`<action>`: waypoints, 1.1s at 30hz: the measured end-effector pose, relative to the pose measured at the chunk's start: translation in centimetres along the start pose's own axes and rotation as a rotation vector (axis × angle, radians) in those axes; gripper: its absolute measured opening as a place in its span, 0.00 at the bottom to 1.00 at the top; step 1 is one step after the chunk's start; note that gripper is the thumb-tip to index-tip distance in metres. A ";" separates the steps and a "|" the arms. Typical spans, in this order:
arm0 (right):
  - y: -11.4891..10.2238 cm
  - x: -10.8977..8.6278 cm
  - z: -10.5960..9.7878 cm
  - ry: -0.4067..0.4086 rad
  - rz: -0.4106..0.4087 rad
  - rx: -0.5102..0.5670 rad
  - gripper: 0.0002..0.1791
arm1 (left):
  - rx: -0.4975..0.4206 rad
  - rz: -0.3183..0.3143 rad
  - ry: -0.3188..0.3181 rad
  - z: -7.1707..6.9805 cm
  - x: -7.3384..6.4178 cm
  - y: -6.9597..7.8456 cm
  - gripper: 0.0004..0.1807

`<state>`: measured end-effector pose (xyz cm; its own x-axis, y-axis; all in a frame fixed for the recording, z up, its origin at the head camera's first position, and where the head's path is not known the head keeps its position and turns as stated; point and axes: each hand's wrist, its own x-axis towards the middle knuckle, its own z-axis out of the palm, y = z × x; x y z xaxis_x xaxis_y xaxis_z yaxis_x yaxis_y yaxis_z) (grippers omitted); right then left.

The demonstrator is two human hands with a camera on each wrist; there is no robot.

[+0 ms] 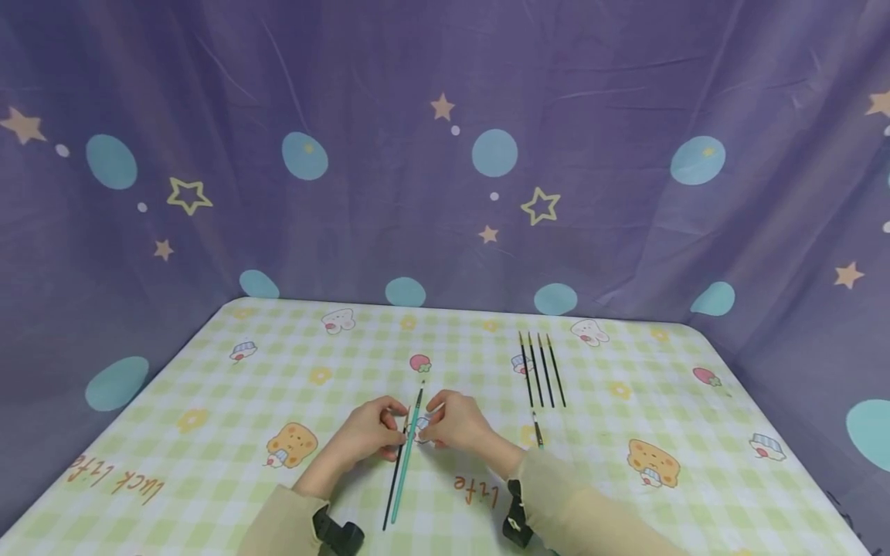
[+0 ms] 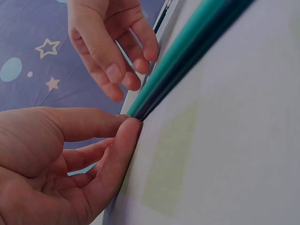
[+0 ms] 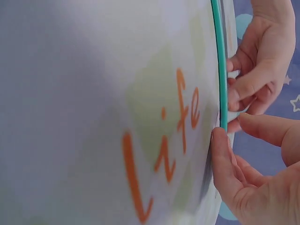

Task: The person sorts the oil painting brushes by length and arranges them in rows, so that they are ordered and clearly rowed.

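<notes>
Two paintbrushes lie close together on the table in front of me, bristles pointing away. One has a black handle (image 1: pixel 391 494), the other a teal handle (image 1: pixel 401 479). On their left side, my left hand (image 1: pixel 371 428) pinches the black paintbrush between thumb and fingertip; in the left wrist view the teal handle (image 2: pixel 180 44) runs right alongside it. From the right, my right hand (image 1: pixel 455 421) reaches to the teal paintbrush. Its thumb and finger are spread apart in the right wrist view, with one fingertip (image 3: pixel 220 138) right at the teal handle.
Several black paintbrushes (image 1: pixel 542 371) lie side by side at the back right. Another paintbrush (image 1: pixel 538 428) is partly hidden behind my right sleeve. A green checked cloth (image 1: pixel 208 463) covers the table, and a purple curtain (image 1: pixel 389 216) hangs behind it.
</notes>
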<state>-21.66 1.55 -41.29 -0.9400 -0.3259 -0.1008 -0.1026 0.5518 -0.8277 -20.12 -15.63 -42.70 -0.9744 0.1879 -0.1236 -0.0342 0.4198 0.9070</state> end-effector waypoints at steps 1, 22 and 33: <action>0.0 -0.1 0.2 -0.003 -0.003 0.005 0.19 | 0.001 -0.001 0.001 0.0 0.0 0.0 0.19; -0.9 -0.5 2.2 0.025 0.013 -0.110 0.28 | 0.002 0.015 -0.013 0.0 -0.1 -0.2 0.20; -1.6 -0.3 2.4 0.086 0.067 -0.230 0.31 | -0.006 0.001 -0.006 0.0 0.0 -0.3 0.21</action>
<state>-20.44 -1.11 -41.29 -0.9703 -0.2223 -0.0957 -0.1016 0.7329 -0.6727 -20.13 -15.79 -42.95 -0.9731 0.1931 -0.1254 -0.0350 0.4143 0.9095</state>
